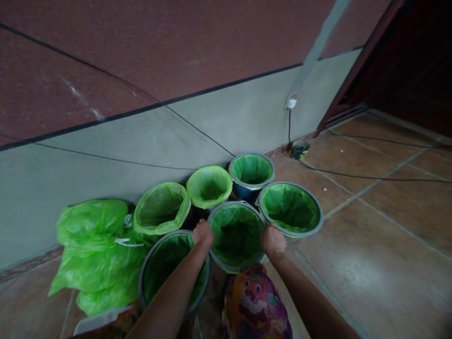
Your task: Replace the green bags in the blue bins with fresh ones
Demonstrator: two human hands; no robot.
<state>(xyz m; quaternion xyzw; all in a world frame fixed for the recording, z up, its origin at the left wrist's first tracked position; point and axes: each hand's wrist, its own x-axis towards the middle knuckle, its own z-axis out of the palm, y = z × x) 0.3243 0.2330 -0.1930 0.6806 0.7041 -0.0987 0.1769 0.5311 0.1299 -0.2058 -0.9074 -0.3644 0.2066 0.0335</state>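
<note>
Both my hands grip the rim of one round trash bin [236, 235] lined with a green bag, its grey ring round the top. On its left side my left hand [204, 234] is closed over the edge. My right hand [273, 241] is closed on the opposite side. Beneath my left forearm stands another lined bin [155, 268] with a grey ring. To the right is a similar bin [291, 207], and behind it one more [251, 170]. Two bins, a left one [160, 207] and a middle one [209, 186], have the green bag folded over their rims.
Several tied green bags [99, 254] lie piled against the wall at left. A small can [299, 149] stands by the wall under a socket [292, 103]. A black cable [374, 177] runs across the tiled floor. Patterned clothing [256, 303] covers my knee.
</note>
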